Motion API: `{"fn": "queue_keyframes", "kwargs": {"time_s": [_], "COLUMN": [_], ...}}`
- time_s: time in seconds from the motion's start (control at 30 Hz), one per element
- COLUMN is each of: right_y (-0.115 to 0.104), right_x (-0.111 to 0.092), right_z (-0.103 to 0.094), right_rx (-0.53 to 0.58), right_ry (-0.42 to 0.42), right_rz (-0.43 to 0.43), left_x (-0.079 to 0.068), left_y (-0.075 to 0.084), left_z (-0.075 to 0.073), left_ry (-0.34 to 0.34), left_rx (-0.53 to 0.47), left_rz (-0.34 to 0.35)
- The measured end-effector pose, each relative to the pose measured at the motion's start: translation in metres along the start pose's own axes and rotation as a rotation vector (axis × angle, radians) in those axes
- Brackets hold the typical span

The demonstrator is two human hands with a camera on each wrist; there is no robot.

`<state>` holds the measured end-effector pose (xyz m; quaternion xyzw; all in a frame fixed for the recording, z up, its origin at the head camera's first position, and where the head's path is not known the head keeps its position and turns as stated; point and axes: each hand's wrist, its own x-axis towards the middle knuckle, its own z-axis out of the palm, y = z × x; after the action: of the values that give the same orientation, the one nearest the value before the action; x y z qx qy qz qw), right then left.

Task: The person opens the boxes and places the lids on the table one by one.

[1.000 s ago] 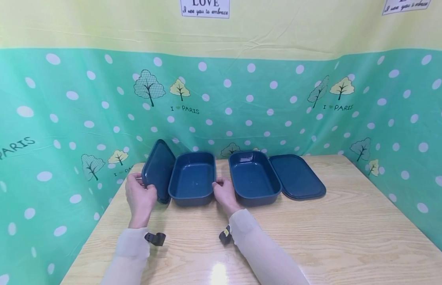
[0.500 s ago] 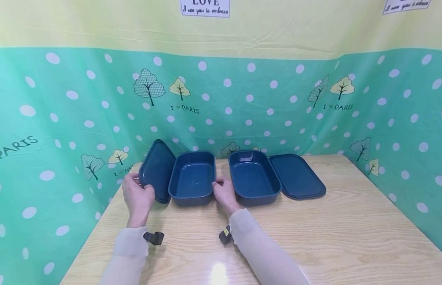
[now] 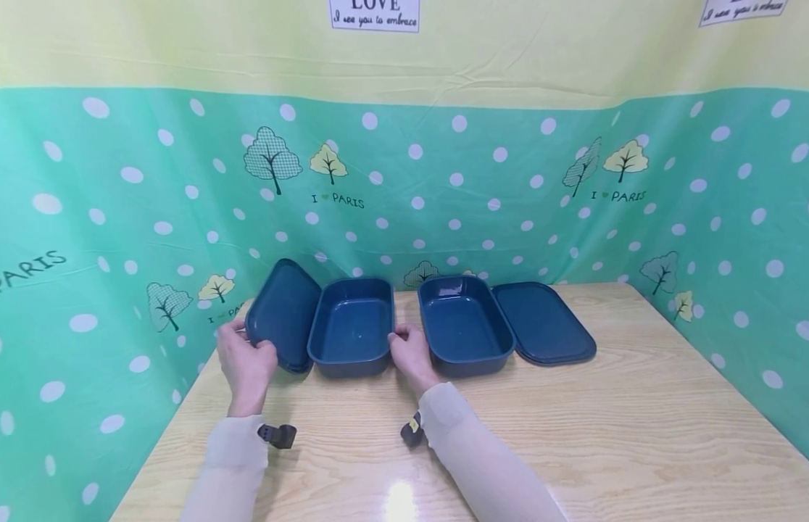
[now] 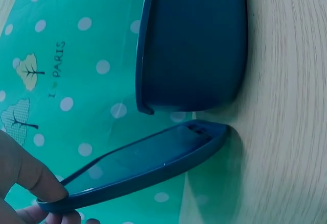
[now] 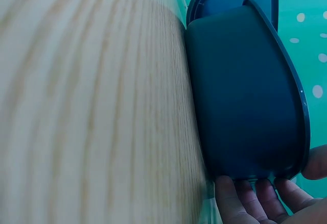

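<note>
In the head view my left hand [image 3: 246, 362] pinches the raised left edge of a dark blue lid [image 3: 283, 312], thumb on its inner face. The lid stands tilted on its right edge, leaning left, close beside a dark blue food container [image 3: 355, 326]; in the left wrist view its lower edge [image 4: 219, 132] meets the table. My right hand [image 3: 412, 355] grips the right side of that container, thumb at the rim and fingers against the outer wall [image 5: 245, 106]. The container sits upright with nothing inside it.
A second dark blue container [image 3: 466, 326] stands upright just right of my right hand. Its neighbour, another blue lid [image 3: 544, 322], lies flat on the wooden table [image 3: 607, 435]. A green dotted curtain [image 3: 411, 181] hangs behind and along both sides.
My left hand has moved left and slightly down, and the lid now leans further over to the left. The right hand and the containers have stayed in place.
</note>
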<state>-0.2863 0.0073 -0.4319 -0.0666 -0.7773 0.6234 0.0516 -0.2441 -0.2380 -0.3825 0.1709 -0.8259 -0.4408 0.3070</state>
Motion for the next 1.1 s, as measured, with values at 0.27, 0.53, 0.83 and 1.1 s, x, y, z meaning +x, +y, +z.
{"fn": "queue_keyframes", "kwargs": {"time_s": [0.27, 0.53, 0.83, 1.1], "right_y": [0.001, 0.001, -0.001, -0.002], "right_x": [0.0, 0.0, -0.001, -0.001], "right_z": [0.001, 0.0, -0.001, 0.0], "right_rx": [0.004, 0.003, 0.004, -0.005], "right_ry": [0.005, 0.006, 0.011, 0.01], "right_rz": [-0.006, -0.003, -0.025, -0.019], "left_x": [0.002, 0.006, 0.007, 0.008], "left_y": [-0.006, -0.012, -0.017, -0.022], "left_z": [-0.002, -0.004, -0.004, -0.006], "left_ry": [-0.019, -0.022, -0.04, -0.062], "left_rx": [-0.001, 0.029, 0.036, 0.03], "left_rz": [-0.05, -0.085, -0.132, -0.172]}}
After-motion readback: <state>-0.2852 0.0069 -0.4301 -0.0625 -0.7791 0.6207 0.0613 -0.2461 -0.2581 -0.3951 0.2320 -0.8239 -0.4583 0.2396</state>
